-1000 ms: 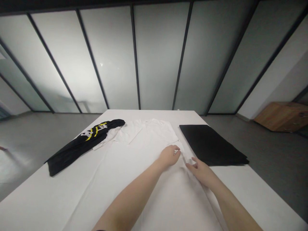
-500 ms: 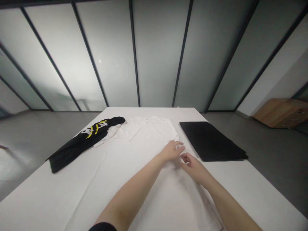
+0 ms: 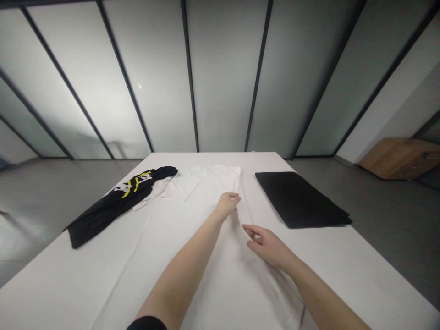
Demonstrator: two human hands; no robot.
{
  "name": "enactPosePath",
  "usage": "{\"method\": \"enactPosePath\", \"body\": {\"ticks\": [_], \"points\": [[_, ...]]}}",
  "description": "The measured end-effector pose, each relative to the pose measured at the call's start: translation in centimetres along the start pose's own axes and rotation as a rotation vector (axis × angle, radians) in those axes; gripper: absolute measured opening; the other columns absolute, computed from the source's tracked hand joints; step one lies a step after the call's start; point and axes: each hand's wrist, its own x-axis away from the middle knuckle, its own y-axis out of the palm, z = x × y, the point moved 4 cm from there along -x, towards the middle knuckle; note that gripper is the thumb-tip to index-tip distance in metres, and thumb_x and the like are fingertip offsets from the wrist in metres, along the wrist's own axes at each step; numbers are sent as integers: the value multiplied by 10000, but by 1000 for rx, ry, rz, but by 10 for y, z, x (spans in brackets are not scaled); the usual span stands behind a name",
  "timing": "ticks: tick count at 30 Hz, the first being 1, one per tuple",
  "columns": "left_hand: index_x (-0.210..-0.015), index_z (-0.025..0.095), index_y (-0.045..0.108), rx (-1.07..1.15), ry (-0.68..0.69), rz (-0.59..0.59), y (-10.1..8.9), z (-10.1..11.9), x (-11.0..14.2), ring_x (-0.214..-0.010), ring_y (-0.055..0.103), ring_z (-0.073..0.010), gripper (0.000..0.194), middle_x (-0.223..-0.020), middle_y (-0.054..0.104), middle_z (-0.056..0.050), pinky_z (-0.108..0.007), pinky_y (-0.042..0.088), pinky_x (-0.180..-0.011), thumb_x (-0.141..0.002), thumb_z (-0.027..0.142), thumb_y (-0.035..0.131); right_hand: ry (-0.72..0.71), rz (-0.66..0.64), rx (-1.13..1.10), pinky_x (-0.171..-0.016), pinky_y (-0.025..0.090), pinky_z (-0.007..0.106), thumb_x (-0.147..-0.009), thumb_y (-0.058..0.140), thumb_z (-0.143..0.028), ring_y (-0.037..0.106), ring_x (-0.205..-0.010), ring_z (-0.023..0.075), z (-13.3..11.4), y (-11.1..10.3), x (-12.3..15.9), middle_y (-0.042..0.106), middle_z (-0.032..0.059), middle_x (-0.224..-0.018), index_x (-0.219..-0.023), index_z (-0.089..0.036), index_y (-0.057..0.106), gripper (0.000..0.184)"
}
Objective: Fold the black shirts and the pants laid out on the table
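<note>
A white T-shirt lies spread over the table, its collar toward the far end and one sleeve out to the left. Along the shirt's right side, my left hand pinches the raised edge between thumb and fingers. Closer to me, my right hand has its curled fingers and thumb around the same edge, lower down. Between the two hands the fabric stands up in a narrow fold, and below my right hand it drapes loosely.
Left of the shirt lies a black garment with a yellow and white print, reaching the table's left edge. A flat black folded stack sits at the right on the white table. Frosted glass panels stand behind; a wooden cabinet is far right.
Both hands have shifted left, drawing the shirt's right edge inward and up. My left hand has closed on the edge, and the hands are further apart. The black garment and stack have stayed put.
</note>
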Motion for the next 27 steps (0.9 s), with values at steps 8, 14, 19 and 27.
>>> {"method": "enactPosePath", "body": {"ticks": [8, 14, 19, 27], "points": [[-806, 149, 745, 90, -191, -43, -79, -23, -13, -704, 707, -180, 308, -788, 763, -100, -236, 559, -594, -794, 432, 865, -10, -235, 43, -674, 456, 266, -788, 620, -198, 596, -747, 164, -17, 26, 17, 734, 33, -975, -1464, -216, 656, 677], [-1054, 166, 712, 273, -201, -37, -83, -37, -15, -649, 661, -136, 371, -768, 702, -38, -268, 590, -653, -815, 391, 885, -10, -258, 187, -782, 484, 301, -821, 639, -198, 654, -849, 198, -19, 38, 22, 747, 46, -989, -1420, -206, 698, 603], [-1192, 143, 691, 437, -122, -40, -62, -34, -19, -605, 577, -87, 422, -763, 632, 7, -226, 541, -641, -866, 361, 847, -34, -266, 182, -761, 469, 294, -848, 644, -220, 629, -824, 188, -20, 45, 24, 725, 32, -951, -1445, -219, 681, 598], [-1141, 129, 769, 502, -52, -25, -64, -33, -23, -771, 674, -139, 407, -935, 761, -86, -241, 510, -690, -832, 381, 851, -38, -283, 142, -757, 469, 290, -855, 656, -232, 614, -823, 181, -19, 49, 24, 691, 23, -919, -1462, -227, 671, 607]]}}
